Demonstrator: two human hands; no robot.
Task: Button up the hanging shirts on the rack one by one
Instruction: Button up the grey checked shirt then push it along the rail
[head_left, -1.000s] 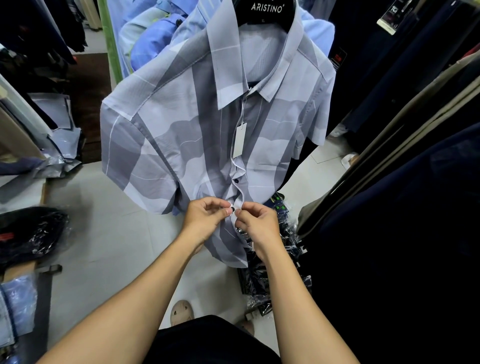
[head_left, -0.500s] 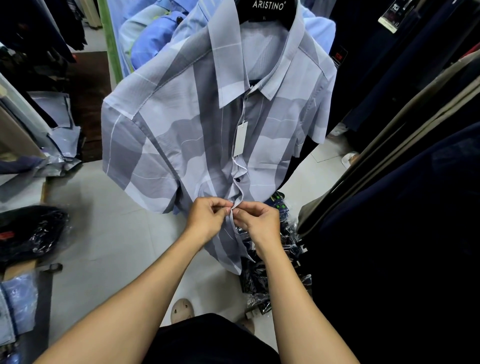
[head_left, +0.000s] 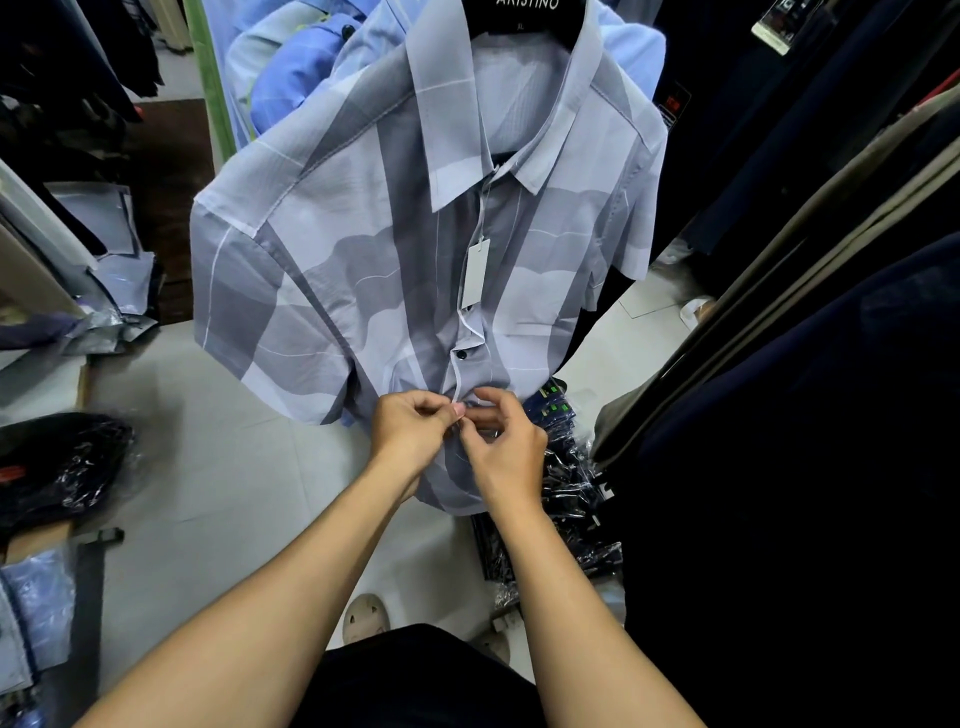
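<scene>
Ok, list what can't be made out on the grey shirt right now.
- Head view: the button being fastened is hidden behind the left hand and right hand.
- Hanger top: cut by the frame's upper edge.
- Tag on the shirt: print too small.

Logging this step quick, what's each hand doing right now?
Left hand: fingers pinching the placket edge of the grey shirt.
Right hand: fingers curled, gripping the shirt's other front edge.

Pale tiled floor (head_left: 218, 467), dark garments (head_left: 805, 415) crowding the right, plastic-wrapped packs (head_left: 571, 467) piled below.
</scene>
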